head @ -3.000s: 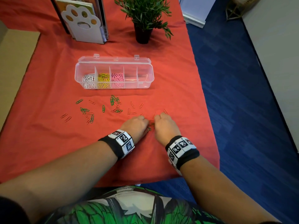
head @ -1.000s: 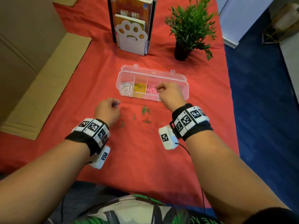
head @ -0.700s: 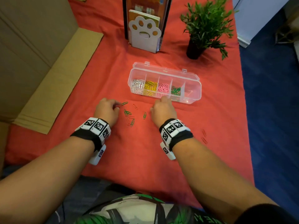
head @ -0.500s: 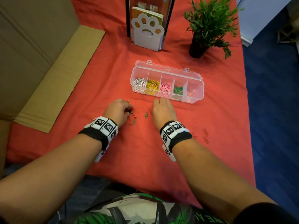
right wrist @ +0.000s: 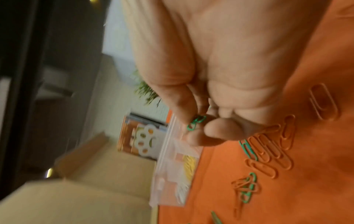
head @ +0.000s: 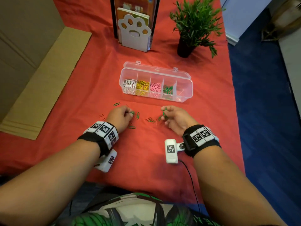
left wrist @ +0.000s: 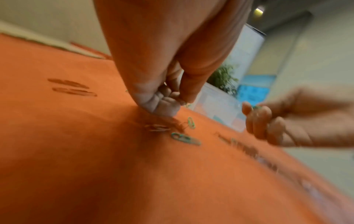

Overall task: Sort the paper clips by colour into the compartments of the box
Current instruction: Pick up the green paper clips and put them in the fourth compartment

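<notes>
The clear compartment box (head: pixel 185 93) lies open on the red cloth, holding white, yellow, pink and green clips (head: pixel 167 89) in separate compartments; the rightmost holds hardly any. Green and orange paper clips (head: pixel 150 119) lie loose in front of it. My right hand (head: pixel 164 112) pinches green clips (right wrist: pixel 196 122) between thumb and fingers, just above the cloth. My left hand (head: pixel 130 113) rests its curled fingers on the cloth and pinches a green clip (head: pixel 132 113) there. More loose clips (left wrist: pixel 184 138) lie by it.
A paw-shaped bookend with books (head: pixel 134 32) and a potted plant (head: pixel 193 25) stand behind the box. Flat cardboard (head: pixel 44 79) lies at the left. The table's right edge drops to blue carpet (head: pixel 263 111).
My right hand has drawn back from the box front to the loose clips and now pinches green ones. My left hand stays on the clips at the left.
</notes>
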The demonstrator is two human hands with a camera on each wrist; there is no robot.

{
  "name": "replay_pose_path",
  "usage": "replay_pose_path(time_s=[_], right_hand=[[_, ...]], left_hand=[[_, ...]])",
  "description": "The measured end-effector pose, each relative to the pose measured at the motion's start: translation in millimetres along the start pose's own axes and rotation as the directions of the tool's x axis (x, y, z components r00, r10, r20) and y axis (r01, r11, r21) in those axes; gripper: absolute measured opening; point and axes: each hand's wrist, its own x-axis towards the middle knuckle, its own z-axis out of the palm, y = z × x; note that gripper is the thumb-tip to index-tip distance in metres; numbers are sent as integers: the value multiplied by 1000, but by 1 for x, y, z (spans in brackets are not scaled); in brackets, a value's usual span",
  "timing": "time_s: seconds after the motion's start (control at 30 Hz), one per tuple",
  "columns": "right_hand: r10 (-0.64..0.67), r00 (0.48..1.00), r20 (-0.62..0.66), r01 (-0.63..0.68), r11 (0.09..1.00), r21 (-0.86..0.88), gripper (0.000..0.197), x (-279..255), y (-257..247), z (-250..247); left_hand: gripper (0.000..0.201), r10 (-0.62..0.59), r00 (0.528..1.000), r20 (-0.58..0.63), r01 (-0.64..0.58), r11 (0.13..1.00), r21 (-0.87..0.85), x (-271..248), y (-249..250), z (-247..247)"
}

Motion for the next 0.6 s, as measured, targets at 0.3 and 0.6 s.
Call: replay_pose_path(time_s=[0.3,0.6], right_hand=[[-3,986,-168,-28,982,-184,18,2,1,-11],[-471,875,115,156,49,-986,26,4,26,14]], left_hand=[[18,-208,879,429,470,225,-853,-6,24,-28],[27,-246,969,-5,224,893,-389,8,11,-3]])
